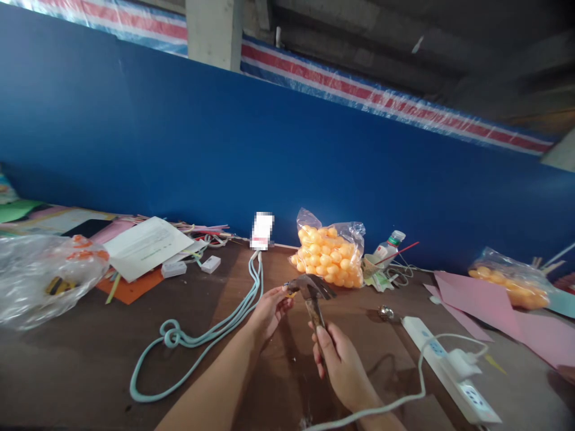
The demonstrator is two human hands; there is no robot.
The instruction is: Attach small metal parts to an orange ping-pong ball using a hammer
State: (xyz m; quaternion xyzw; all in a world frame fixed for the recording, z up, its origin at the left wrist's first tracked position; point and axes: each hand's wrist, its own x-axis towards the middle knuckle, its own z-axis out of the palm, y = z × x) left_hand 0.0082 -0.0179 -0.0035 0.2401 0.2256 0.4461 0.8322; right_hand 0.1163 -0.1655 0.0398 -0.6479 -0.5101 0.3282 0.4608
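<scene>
A claw hammer point(315, 308) is raised over the brown table in front of me, its dark metal head uppermost. My right hand point(335, 356) wraps round the handle below the head. At the striking end of the head, my left hand point(268, 311) has its thumb and fingertips closed on the metal. A small yellow bit shows just beneath that end, too small to name. Behind the hammer stands a clear plastic bag of orange balls point(324, 257). A looped light-blue cord point(193, 342) lies left of my left hand.
A white power strip point(442, 365) with a plugged-in cable lies at right, near a small shiny metal object point(385, 312). Behind are a bottle point(392, 244), pink sheets point(480, 302) and another ball bag point(512, 280). Papers point(144, 245) and a plastic bag point(49, 278) cover the left side.
</scene>
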